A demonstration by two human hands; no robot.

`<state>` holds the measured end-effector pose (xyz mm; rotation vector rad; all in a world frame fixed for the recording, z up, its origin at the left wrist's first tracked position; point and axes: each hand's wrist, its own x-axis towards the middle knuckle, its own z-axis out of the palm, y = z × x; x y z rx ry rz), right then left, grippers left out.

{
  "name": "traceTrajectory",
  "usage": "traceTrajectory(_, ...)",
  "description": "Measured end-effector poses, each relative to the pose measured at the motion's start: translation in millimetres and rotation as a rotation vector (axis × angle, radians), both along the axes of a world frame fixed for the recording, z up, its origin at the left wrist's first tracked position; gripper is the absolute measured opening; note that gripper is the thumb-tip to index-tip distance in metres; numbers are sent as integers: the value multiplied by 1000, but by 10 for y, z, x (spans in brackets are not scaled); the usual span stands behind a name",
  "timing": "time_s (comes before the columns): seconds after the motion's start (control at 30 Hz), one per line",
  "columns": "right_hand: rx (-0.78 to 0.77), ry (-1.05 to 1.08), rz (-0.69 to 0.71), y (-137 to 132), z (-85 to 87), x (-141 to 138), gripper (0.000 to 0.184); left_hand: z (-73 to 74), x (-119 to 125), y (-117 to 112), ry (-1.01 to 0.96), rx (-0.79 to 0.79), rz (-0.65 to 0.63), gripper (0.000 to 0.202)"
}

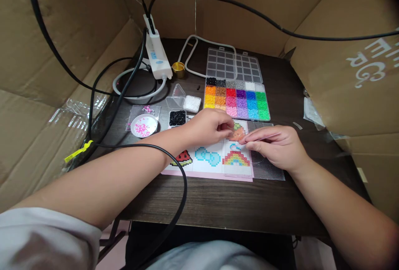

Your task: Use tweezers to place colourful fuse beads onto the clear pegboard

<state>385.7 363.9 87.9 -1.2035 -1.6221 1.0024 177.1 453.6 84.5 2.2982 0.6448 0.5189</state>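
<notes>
My left hand (208, 126) rests over the top of a pattern sheet (215, 157) with its fingertips pinched together near an orange picture; whether a bead is between them I cannot tell. My right hand (277, 147) holds thin pink tweezers (260, 138) whose tip points left toward the same spot. The sheet shows a watermelon, a blue bow and a rainbow (236, 158). A clear pegboard (264, 166) lies over its right side. Just behind stands an open bead box (236, 98) with several coloured compartments.
A white dish of pink beads (144, 125), a small tray of black beads (177, 117) and a clear box of white beads (192, 103) sit left. A white power strip (158, 55), gold cap (178, 68) and black cables (131, 82) crowd the back left. Cardboard walls surround the dark table (224, 203).
</notes>
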Motion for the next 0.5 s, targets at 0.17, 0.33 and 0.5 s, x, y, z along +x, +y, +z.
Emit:
traceTrajectory(0.17, 7, 3, -9, -1, 1, -12, 10, -5, -1, 6, 2, 0, 1, 8)
traceTrajectory(0.33, 8, -8, 3, -5, -12, -8, 10, -10, 4, 4, 3, 3, 6, 9)
traceTrajectory(0.5, 5, -15, -4, -9, -16, -3, 10, -5, 8, -1, 3, 9, 5, 9)
